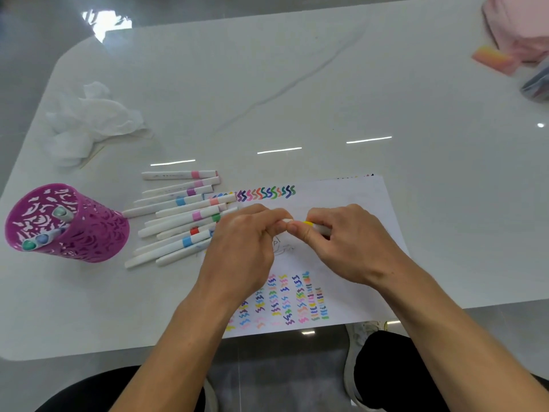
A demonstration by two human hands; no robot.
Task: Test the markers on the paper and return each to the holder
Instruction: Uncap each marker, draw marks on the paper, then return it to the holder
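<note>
Looking down from the head cam, both hands were bunched together over the paper (350, 200), working on one yellow-banded marker (312, 226). The left hand (243, 248) had its fingers curled tight around the white end of it, and the right hand (347, 242) was pinching the barrel right by the yellow band, thumb and fingertips closed on it, so the two hands were basically touching in the middle. Couldn't tell whether the cap was on or coming off, since the fingers covered that bit. The sheet lay flat on the white table (297, 84), with a row of coloured squiggles (267, 193) along its top edge and a whole block of more squiggles down near the table edge, partly under the left wrist. Just left of the paper sat a loose pile of markers (178, 221), white barrels with pink, purple, blue, green and red bands, a few of their tips overlapping the sheet. Further left stood the purple cut-out holder (89, 230) with three markers in it, caps up. Behind that pile was a crumpled tissue (92, 120), and way off in the far right corner, some blurry pink stuff.
</note>
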